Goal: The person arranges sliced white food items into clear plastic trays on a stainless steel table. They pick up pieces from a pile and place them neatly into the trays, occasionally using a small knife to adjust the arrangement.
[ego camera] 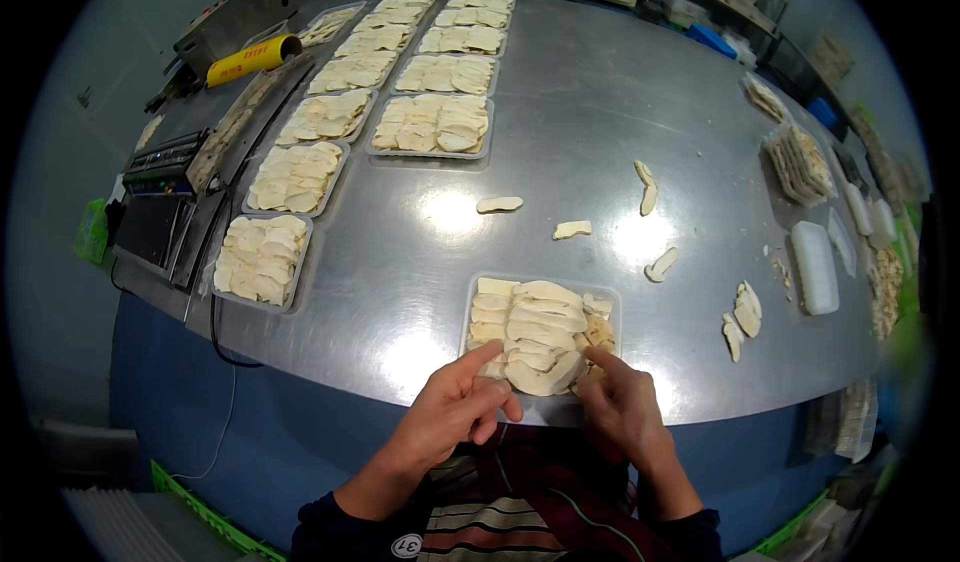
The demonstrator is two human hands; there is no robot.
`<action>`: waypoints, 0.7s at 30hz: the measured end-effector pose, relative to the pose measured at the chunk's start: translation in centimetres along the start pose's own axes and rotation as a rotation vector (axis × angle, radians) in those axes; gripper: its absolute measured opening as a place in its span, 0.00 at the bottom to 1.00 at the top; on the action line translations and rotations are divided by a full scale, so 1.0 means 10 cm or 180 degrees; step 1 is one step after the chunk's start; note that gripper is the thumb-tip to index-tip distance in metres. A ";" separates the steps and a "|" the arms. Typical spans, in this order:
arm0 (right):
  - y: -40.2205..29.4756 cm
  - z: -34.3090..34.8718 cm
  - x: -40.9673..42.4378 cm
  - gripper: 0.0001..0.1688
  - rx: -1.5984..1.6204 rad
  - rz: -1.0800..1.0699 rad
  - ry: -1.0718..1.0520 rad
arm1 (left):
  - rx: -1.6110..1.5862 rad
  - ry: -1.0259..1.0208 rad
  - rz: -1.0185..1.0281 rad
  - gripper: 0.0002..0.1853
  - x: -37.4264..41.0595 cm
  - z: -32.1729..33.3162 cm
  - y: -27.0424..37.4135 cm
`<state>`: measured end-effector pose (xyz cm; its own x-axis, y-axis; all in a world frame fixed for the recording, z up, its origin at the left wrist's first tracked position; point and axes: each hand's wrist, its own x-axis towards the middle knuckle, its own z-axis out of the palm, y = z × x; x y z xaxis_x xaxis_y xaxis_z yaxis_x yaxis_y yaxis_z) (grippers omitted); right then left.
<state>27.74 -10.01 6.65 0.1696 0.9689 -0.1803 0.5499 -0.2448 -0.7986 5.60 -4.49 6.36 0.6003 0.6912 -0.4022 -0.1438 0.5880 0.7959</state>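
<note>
A clear plastic tray (616, 299) of pale dried slices, likely mushroom, lies before me near the table's front edge. Broad slices (546, 314) overlap in its middle column, with smaller ones (495, 292) on the left and browner pieces (598, 331) showing on the right. My left hand (457, 397) is at the tray's near left corner, its index fingertip on the slices and its other fingers apart. On the near right side, my right hand (622, 393) touches the edge of the middle slices with its index finger. Its lower fingers are partly hidden.
Filled trays (431, 123) stand in two rows at the far left. Loose slices (499, 204) are scattered over the metal table (570, 112). A stack of empty trays (815, 268) and bagged slices (799, 164) lie right. A black scale-like device (154, 224) and yellow tube (251, 59) stand left.
</note>
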 end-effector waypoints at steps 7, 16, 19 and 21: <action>0.02 -0.01 -0.02 0.18 -0.0007 -0.0061 0.0093 | 0.0136 0.0185 0.0098 0.29 0.06 0.04 0.01; -0.02 -0.32 0.91 0.16 -0.1207 -0.1181 0.0637 | 0.0647 0.1786 0.1322 0.22 0.00 -0.43 0.03; 0.06 -0.35 1.54 0.19 -0.1683 -0.1372 0.0431 | 0.0933 0.1854 0.1241 0.20 0.12 -0.51 0.02; 0.14 -0.31 1.79 0.18 -0.1962 -0.1599 0.0316 | 0.1032 0.1758 0.1047 0.20 0.18 -0.55 -0.03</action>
<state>34.10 6.88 4.04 -0.1622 0.9680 0.1915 0.9278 0.2157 -0.3044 2.35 -1.13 2.93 0.0682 0.9730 -0.2205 0.0436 0.2179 0.9750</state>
